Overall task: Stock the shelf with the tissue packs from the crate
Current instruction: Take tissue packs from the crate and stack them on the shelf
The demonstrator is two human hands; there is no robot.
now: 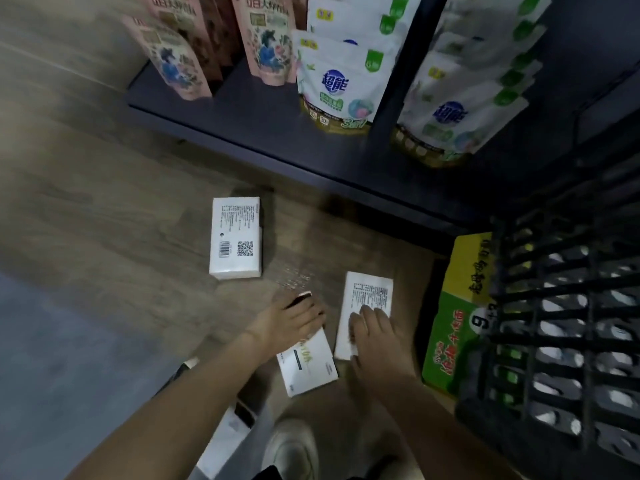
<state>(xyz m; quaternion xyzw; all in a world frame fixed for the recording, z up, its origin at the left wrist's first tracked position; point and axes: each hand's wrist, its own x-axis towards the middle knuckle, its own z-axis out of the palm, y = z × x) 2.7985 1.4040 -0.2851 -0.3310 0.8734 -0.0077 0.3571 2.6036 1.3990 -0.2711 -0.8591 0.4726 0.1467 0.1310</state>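
three white tissue packs lie on the wood-look floor (104,209) in the middle of the frame. nearest the viewer, at bottom centre, a pale shoe (294,448) shows between two bare forearms. the left hand (289,323), lower centre, lies palm-down over the upper end of the lower tissue pack (308,367), which lies tilted; a small dark object with a pale edge (300,297) sits at the fingertips, and whether the fingers pinch it cannot be told through the blur. the right hand (372,332), just right of it, rests with fingers spread and fairly straight on the right tissue pack (367,299), printed side up; no curl round the pack is visible. the two packs lie just beside each other. a green and yellow multipack (457,317) stands at the right, against a dark slatted crate (561,323) that fills the lower right; pale wrapped items show through its slats. further up, left of centre, the far tissue pack (235,237) lies apart, barcode and qr code up. along the top, a dark shelf (242,109) carries pink pouches (173,60) at upper left and white detergent pouches (339,84) at upper centre and right.
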